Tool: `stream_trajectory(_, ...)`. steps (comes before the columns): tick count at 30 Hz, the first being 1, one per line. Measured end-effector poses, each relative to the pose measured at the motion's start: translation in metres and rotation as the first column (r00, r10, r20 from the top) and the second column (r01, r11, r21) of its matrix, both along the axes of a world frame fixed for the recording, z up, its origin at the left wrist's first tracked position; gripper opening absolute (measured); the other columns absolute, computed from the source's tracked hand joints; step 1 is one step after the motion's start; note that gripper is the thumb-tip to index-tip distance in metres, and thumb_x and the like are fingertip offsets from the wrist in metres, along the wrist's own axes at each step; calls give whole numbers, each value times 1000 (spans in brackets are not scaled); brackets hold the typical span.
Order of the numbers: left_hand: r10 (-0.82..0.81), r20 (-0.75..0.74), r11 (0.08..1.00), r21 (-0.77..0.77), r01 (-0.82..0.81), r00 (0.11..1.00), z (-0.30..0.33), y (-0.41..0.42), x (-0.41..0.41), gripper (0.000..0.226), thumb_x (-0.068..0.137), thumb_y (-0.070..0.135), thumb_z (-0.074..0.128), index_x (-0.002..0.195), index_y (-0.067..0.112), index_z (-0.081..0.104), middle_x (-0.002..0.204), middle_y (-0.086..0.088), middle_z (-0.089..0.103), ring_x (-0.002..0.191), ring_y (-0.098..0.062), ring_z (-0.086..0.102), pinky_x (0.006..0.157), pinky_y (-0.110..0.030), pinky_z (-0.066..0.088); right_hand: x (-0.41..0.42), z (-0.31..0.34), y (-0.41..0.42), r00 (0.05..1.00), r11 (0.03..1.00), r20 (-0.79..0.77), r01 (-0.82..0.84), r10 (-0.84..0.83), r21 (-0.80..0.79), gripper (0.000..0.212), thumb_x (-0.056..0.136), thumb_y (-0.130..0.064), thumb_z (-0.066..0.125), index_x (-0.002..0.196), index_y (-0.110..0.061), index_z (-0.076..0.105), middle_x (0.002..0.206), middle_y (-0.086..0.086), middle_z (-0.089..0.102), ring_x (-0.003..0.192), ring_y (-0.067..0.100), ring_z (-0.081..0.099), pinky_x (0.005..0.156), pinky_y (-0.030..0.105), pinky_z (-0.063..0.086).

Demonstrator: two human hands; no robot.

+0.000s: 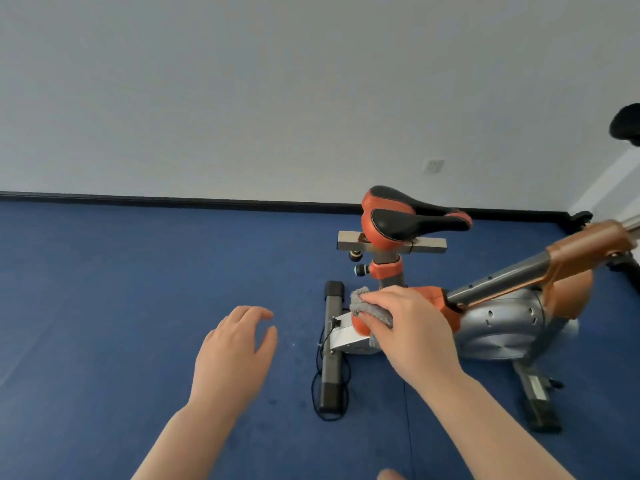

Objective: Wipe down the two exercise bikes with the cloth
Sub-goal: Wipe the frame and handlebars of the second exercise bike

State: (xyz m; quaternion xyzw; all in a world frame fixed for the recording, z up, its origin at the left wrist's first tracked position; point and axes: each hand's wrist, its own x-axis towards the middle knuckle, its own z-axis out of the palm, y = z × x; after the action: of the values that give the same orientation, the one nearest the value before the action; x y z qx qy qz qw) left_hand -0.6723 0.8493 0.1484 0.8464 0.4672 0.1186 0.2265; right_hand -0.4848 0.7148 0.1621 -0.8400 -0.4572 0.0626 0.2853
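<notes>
An orange and grey exercise bike (498, 323) stands on the blue floor at the right, its black and orange saddle (412, 216) toward the wall. My right hand (412, 327) presses a grey fluffy cloth (363, 306) onto the orange frame just below the seat post. My left hand (239, 348) hovers over the floor to the left of the bike, fingers spread, holding nothing. Only one bike is fully in view; a dark rounded part (627, 124) shows at the right edge.
The bike's black rear stabiliser bar (332, 348) lies on the floor with a thin black cable (320, 386) looped around it. A white wall with a socket (433, 166) and black skirting runs behind. Blue carpet spreads to the left.
</notes>
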Motion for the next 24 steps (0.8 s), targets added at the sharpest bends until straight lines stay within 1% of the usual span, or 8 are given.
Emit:
stream_trajectory(2, -24, 19, 1000, -8, 25, 1000, -1, 19, 3, 22, 92, 35, 47, 110, 31, 59, 112, 22, 53, 91, -10, 56, 77, -27, 42, -3, 3, 15, 1000, 1000, 5, 7, -7, -7, 25, 83, -29, 69, 109, -26, 69, 101, -12, 68, 96, 8, 59, 75, 20, 47)
stream_trajectory(5, -56, 36, 998, -21, 56, 998, -7, 49, 16, 22, 92, 37, 46, 110, 33, 58, 113, 24, 52, 95, -9, 56, 78, -29, 46, 4, -1, 44, 1000, 999, 10, 25, -24, -29, 25, 85, -32, 67, 109, -27, 69, 100, -13, 68, 97, 8, 59, 75, 23, 50)
stream_trajectory(8, -78, 10, 997, -26, 78, 997, -13, 79, 31, 22, 92, 36, 46, 111, 32, 58, 113, 23, 52, 91, -8, 56, 78, -27, 44, 15, -7, 77, 1000, 999, 7, 23, -23, -30, 26, 85, -32, 68, 110, -27, 69, 102, -12, 68, 99, 8, 58, 76, 17, 44)
stream_trajectory(12, -56, -36, 998, -23, 55, 998, -14, 128, 51, 24, 93, 35, 45, 112, 31, 58, 115, 21, 53, 86, -9, 54, 76, -25, 43, 31, -10, 123, 999, 1000, -39, 2, -3, -27, 27, 84, -32, 69, 110, -27, 69, 103, -13, 67, 98, 6, 59, 76, 14, 40)
stream_trajectory(15, -47, -38, 999, -19, 46, 998, -15, 169, 69, 24, 93, 34, 45, 112, 31, 59, 116, 19, 54, 88, -9, 55, 79, -27, 43, 49, -16, 162, 999, 999, -43, -18, 17, -36, 23, 84, -34, 68, 107, -28, 70, 98, -11, 68, 94, 8, 59, 75, 20, 45)
stream_trajectory(18, -49, -38, 998, -44, 48, 998, -18, 209, 83, 23, 92, 34, 45, 111, 31, 59, 115, 18, 55, 86, -11, 53, 76, -26, 41, 62, -17, 201, 998, 997, -59, -28, 24, -65, 18, 86, -37, 64, 102, -30, 70, 88, -14, 63, 88, 5, 57, 71, 22, 45)
stream_trajectory(20, -72, -51, 996, -53, 69, 996, -19, 237, 95, 23, 92, 35, 45, 111, 31, 58, 116, 18, 55, 87, -11, 53, 75, -25, 40, 72, -18, 230, 998, 997, -61, -24, 19, -79, 15, 86, -38, 63, 98, -32, 70, 87, -14, 63, 86, 6, 56, 69, 24, 46)
stream_trajectory(24, -136, -41, 990, -36, 135, 990, -26, 309, 134, 24, 93, 34, 43, 112, 30, 58, 119, 18, 54, 101, -9, 54, 79, -24, 42, 99, -25, 303, 999, 994, -28, 21, -24, -104, 12, 86, -38, 63, 95, -32, 69, 85, -13, 63, 87, 7, 56, 66, 27, 47)
